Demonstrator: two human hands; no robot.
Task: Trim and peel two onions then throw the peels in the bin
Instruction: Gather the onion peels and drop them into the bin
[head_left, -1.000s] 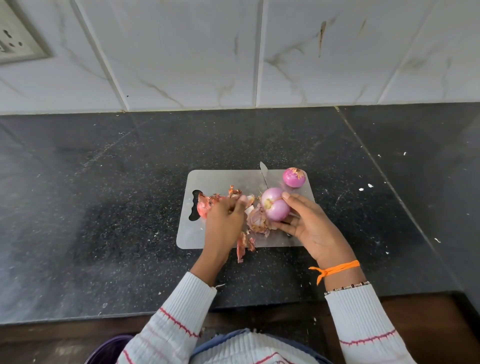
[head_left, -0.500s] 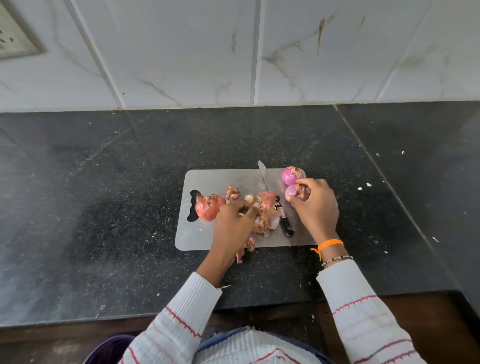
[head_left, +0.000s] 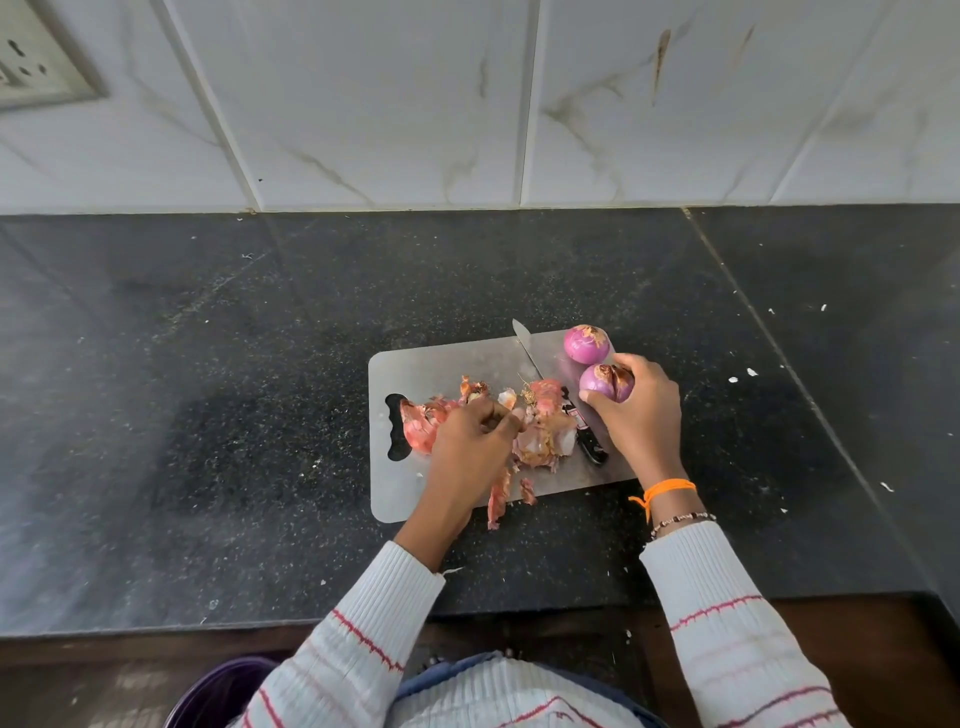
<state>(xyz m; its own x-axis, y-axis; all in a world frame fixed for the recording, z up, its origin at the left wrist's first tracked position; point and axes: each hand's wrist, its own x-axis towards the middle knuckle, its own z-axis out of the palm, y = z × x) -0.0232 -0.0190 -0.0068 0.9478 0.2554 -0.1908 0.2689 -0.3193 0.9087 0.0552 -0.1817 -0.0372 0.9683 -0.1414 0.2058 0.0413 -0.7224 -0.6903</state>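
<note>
Two peeled purple onions sit at the far right of a grey cutting board (head_left: 441, 364). My right hand (head_left: 639, 410) grips the nearer onion (head_left: 602, 382), which is low over the board; whether it touches I cannot tell. The other onion (head_left: 586, 344) stands free just behind it. A heap of pink-brown onion peels (head_left: 540, 431) covers the board's middle. My left hand (head_left: 475, 447) has its fingers curled into the peels. A knife (head_left: 530, 351) with a black handle lies between the peels and my right hand, blade pointing away from me.
The board lies on a dark speckled countertop (head_left: 208, 415) backed by a white tiled wall. A few peel strips (head_left: 498, 504) hang over the board's near edge. A purple bin (head_left: 218, 696) shows at the bottom left, below the counter edge.
My right hand carried the onion from the board's middle to the far right, beside the other onion. My left hand stayed on the peels and gathered them in.
</note>
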